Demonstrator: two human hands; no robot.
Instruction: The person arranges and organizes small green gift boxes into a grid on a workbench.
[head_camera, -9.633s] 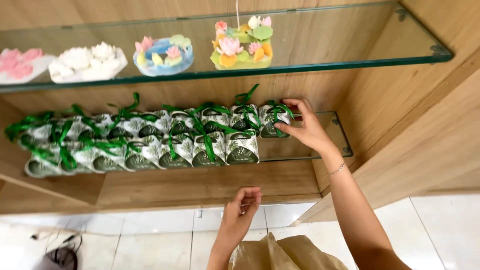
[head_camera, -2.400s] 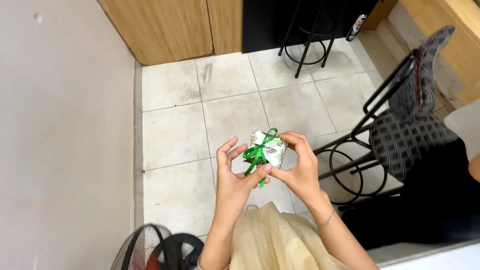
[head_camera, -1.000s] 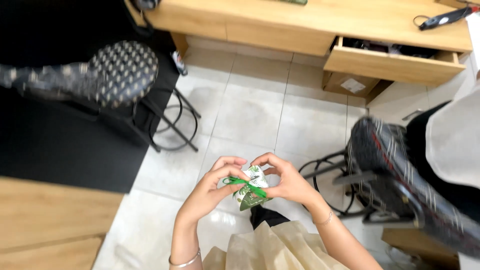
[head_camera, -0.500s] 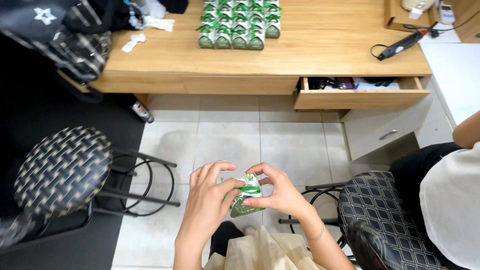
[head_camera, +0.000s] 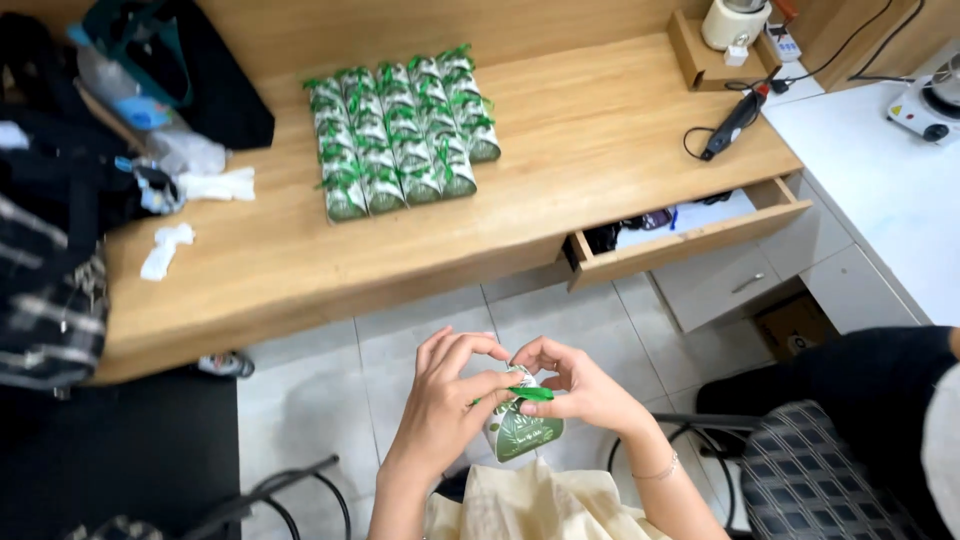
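Head view: small green-ribboned packet (head_camera: 522, 428) between left hand (head_camera: 447, 410) and right hand (head_camera: 585, 392).

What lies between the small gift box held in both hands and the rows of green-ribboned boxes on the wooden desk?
In the head view, only bare desk top and tiled floor separate the gift box from the rows of boxes.

Wood desk (head_camera: 560, 190) w/ open drawer (head_camera: 690, 235), pale tile floor (head_camera: 330, 370).
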